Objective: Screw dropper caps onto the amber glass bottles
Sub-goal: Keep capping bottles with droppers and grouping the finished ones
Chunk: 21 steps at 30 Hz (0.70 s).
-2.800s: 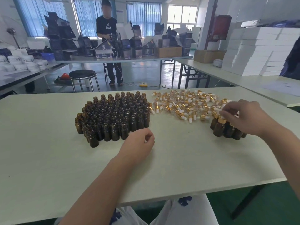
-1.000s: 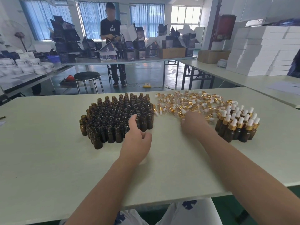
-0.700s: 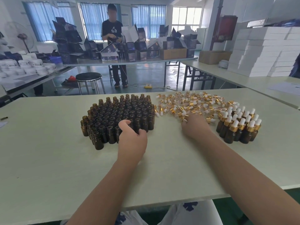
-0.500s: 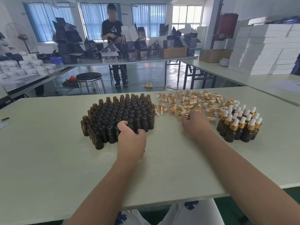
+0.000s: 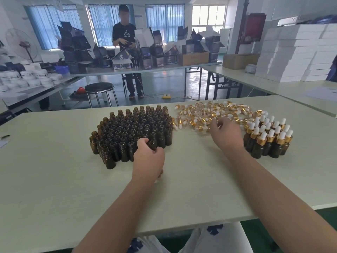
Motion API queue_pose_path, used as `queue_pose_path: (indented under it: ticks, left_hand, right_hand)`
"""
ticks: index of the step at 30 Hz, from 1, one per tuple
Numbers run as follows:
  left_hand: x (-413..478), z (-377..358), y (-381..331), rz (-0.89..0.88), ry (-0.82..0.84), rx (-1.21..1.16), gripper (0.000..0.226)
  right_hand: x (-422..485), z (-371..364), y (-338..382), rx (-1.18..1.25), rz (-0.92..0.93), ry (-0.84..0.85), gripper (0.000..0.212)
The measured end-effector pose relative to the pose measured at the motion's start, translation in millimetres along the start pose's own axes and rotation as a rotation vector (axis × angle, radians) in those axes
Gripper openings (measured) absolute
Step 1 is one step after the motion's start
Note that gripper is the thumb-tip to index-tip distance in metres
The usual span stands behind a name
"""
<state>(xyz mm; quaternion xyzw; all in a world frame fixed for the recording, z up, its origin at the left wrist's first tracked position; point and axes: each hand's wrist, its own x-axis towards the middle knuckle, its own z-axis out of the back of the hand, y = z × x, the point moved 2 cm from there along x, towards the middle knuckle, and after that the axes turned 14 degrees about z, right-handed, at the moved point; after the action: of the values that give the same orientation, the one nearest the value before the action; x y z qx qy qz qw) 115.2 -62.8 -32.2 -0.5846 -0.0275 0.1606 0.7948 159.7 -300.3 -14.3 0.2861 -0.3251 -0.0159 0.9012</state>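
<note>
Several open amber glass bottles (image 5: 135, 125) stand packed together on the pale table (image 5: 54, 179), left of centre. My left hand (image 5: 148, 159) grips one amber bottle (image 5: 152, 144) at the cluster's near edge, thumb and fingers curled round it. A loose pile of gold dropper caps (image 5: 204, 112) with white bulbs lies to the right of the cluster. My right hand (image 5: 226, 134) reaches into the pile's near edge with curled fingers; whether they pinch a cap is hidden. Several capped bottles (image 5: 268, 141) stand in a group just right of that hand.
A person (image 5: 125, 42) stands behind the far table stacked with dark boxes (image 5: 155, 53). A black stool (image 5: 99, 88) stands beyond my table. White boxes (image 5: 295, 52) are stacked on the right-hand table. A pen (image 5: 4, 136) lies at the left edge.
My right hand left the capped group and moved left to the cap pile. My left hand went forward from the bare table to the cluster and closed round a front bottle.
</note>
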Motion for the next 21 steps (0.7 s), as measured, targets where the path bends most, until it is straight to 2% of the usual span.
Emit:
queue_pose_path:
  ticks: [5,9,13,17,21]
  left_hand:
    - [1.5,-0.8,1.8,-0.023,-0.007,0.04,0.033]
    - [-1.0,-0.7,0.4,-0.194,-0.066,0.172,0.026]
    - [-3.9,0.5,-2.1,-0.341,-0.093,0.133,0.011]
    - [-3.7,-1.8,-3.1,-0.354,-0.049,0.135,0.008]
    - [-6.4,-3.2,-1.8,-0.351,0.011,0.125,0.006]
  right_hand:
    - [-1.6,-1.3,0.9,0.135,0.041,-0.058,0.04]
    - [-4.9,-3.1,7.4,0.232,0.104,-0.06,0.042]
    - [-12.8,-3.8,20.5,0.407,0.225,-0.056,0.04]
    - [-24.6,-5.4,40.8,0.473,0.364,-0.055,0.042]
    - [-37.4,-3.8,56.5,0.48,0.517,-0.121,0.037]
